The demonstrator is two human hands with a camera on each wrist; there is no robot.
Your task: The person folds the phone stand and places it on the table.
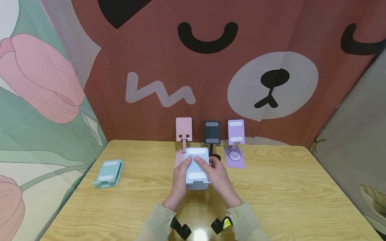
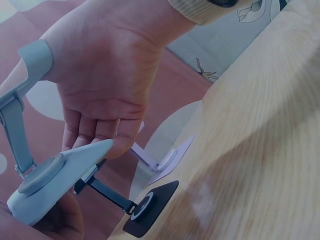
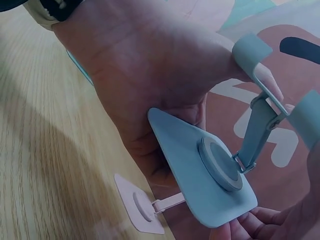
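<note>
A light blue phone stand [image 1: 197,167] is held up over the middle of the table by both hands. My left hand [image 1: 180,175] grips its left side and my right hand [image 1: 219,177] its right side, both thumbs lying on the front plate. In the wrist views the stand's hinged arm [image 2: 19,137] is swung out between the plate and the base [image 3: 200,165]. Fingers of both hands curl around the base's edges. A round disc [image 3: 220,164] sits on the base.
Behind the hands stand unfolded phone stands: pink [image 1: 184,129], black [image 1: 212,132] and purple [image 1: 236,132]. A mint green stand [image 1: 108,172] lies folded at the left of the wooden table [image 1: 286,194]. A printed brown cloth [image 1: 211,73] hangs along the back edge.
</note>
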